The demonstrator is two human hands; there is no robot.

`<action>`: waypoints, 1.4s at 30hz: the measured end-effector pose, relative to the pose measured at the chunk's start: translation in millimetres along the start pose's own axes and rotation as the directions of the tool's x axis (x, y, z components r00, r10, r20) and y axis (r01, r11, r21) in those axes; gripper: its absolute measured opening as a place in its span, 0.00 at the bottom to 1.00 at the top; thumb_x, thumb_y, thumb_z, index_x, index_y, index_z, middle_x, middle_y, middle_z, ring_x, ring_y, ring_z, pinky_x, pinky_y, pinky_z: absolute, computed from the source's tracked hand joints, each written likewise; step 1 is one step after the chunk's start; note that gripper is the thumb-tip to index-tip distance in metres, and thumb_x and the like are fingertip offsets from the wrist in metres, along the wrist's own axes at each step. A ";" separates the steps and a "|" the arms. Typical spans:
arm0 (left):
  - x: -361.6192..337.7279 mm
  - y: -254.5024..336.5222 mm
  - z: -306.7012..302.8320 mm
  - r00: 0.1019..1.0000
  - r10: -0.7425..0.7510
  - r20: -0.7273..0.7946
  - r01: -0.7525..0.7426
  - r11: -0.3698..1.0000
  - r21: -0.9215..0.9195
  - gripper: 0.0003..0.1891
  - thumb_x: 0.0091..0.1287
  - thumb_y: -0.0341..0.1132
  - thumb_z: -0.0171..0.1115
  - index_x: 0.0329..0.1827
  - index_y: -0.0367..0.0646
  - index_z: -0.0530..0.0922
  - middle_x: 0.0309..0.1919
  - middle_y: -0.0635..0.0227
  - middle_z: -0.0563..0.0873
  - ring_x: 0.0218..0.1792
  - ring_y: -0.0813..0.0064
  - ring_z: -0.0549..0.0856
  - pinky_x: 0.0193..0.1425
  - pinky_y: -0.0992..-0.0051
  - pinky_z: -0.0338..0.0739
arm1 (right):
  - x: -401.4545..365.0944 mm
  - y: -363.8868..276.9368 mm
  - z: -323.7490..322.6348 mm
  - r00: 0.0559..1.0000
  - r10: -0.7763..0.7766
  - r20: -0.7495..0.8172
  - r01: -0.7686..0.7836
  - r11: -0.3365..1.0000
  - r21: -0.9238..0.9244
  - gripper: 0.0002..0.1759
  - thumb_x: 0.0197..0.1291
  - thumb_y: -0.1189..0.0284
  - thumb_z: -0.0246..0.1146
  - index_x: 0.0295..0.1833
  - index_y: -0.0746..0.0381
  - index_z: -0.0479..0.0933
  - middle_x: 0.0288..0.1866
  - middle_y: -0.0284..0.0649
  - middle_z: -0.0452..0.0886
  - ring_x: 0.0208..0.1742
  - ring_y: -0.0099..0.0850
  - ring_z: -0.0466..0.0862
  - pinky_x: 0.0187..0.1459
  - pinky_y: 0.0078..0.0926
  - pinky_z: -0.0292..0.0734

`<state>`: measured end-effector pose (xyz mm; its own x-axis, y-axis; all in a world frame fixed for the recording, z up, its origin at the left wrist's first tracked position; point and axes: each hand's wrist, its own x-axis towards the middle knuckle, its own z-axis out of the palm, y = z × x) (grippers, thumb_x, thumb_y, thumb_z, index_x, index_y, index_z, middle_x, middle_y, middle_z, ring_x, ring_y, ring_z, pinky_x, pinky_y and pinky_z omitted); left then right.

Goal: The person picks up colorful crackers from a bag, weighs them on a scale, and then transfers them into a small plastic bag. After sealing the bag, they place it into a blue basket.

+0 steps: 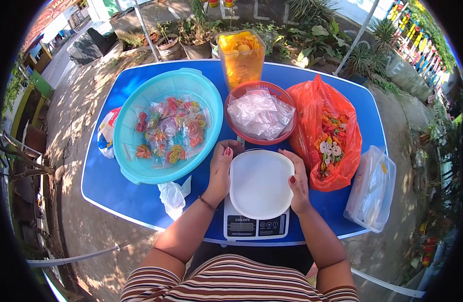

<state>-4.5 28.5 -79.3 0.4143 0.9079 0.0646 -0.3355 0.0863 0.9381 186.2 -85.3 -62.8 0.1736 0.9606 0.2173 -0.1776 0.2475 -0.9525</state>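
Note:
A white, rounded plastic plate sits over a digital kitchen scale, covering most of it; only the front with the display and buttons shows. My left hand holds the plate's left edge, its thumb pointing up along the side. At the opposite edge my right hand grips the plate, with the thumb at the rim and some fingers hidden behind it. Just beyond the plate stands a red basket filled with clear plastic bags.
On the blue table a turquoise basket holds small bags of colourful pieces. An orange plastic bag of loose pieces, a clear box, a tall container of yellow-orange items and a white plastic bag stand around.

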 end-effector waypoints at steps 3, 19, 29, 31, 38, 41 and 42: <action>1.8 -1.5 -7.4 0.999 -0.022 0.041 0.023 1.000 -0.012 0.25 0.80 0.52 0.50 0.60 0.36 0.72 0.56 0.58 0.82 0.58 0.70 0.83 0.64 0.69 0.78 | -1.1 6.2 0.3 0.999 0.004 -0.044 -0.005 1.000 -0.012 0.41 0.74 0.52 0.59 0.78 0.69 0.56 0.76 0.50 0.66 0.76 0.36 0.68 0.77 0.36 0.59; 4.4 10.6 -14.4 0.996 -0.088 0.029 0.090 0.993 -0.082 0.12 0.68 0.29 0.60 0.53 0.38 0.77 0.47 0.66 0.85 0.50 0.78 0.83 0.61 0.75 0.76 | 6.6 8.0 10.9 0.992 0.080 -0.097 -0.071 0.993 0.092 0.29 0.78 0.62 0.54 0.74 0.69 0.61 0.68 0.47 0.74 0.68 0.30 0.75 0.70 0.30 0.68; -0.3 3.0 -10.4 0.998 -0.067 -0.013 0.066 0.994 -0.082 0.08 0.71 0.31 0.59 0.50 0.39 0.77 0.48 0.61 0.86 0.51 0.74 0.86 0.61 0.73 0.79 | 9.9 5.1 0.1 0.994 0.080 -0.076 -0.080 0.997 0.004 0.25 0.78 0.60 0.54 0.69 0.68 0.67 0.61 0.42 0.77 0.61 0.25 0.76 0.65 0.24 0.69; -1.8 2.1 -8.3 0.998 -0.058 -0.026 0.056 0.994 -0.099 0.08 0.71 0.31 0.60 0.50 0.39 0.77 0.47 0.61 0.86 0.51 0.74 0.86 0.61 0.73 0.79 | 10.2 5.4 0.5 0.989 0.086 -0.118 -0.086 0.996 0.004 0.24 0.77 0.63 0.55 0.68 0.69 0.68 0.61 0.42 0.77 0.61 0.25 0.76 0.65 0.24 0.69; -0.4 -2.8 2.0 1.000 0.002 -0.010 -0.003 0.992 -0.126 0.10 0.69 0.22 0.63 0.51 0.39 0.77 0.47 0.63 0.86 0.53 0.72 0.86 0.63 0.72 0.79 | 7.4 0.2 -1.5 0.987 0.113 -0.112 -0.104 0.991 0.082 0.23 0.77 0.66 0.55 0.69 0.69 0.68 0.65 0.43 0.77 0.64 0.26 0.77 0.67 0.26 0.70; 5.2 -4.3 2.2 1.000 -0.002 0.013 0.004 0.990 -0.143 0.11 0.69 0.22 0.64 0.52 0.39 0.77 0.47 0.63 0.86 0.54 0.71 0.86 0.63 0.71 0.80 | 2.9 2.4 -5.2 0.986 0.123 -0.109 -0.111 0.988 0.107 0.23 0.77 0.66 0.55 0.69 0.69 0.68 0.64 0.43 0.78 0.63 0.26 0.78 0.66 0.25 0.71; 6.9 -4.0 1.8 1.000 -0.012 0.027 0.015 0.990 -0.144 0.11 0.69 0.23 0.64 0.52 0.39 0.77 0.47 0.63 0.86 0.55 0.71 0.87 0.63 0.71 0.80 | 1.8 3.1 -6.1 0.986 0.128 -0.110 -0.115 0.987 0.116 0.22 0.77 0.67 0.54 0.69 0.69 0.68 0.63 0.42 0.78 0.62 0.25 0.78 0.66 0.25 0.71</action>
<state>1.3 33.7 -82.0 0.4406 0.8955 0.0629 -0.4472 0.1582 0.8803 191.9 -83.5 -66.7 0.2545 0.9646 0.0687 -0.3072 0.1480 -0.9401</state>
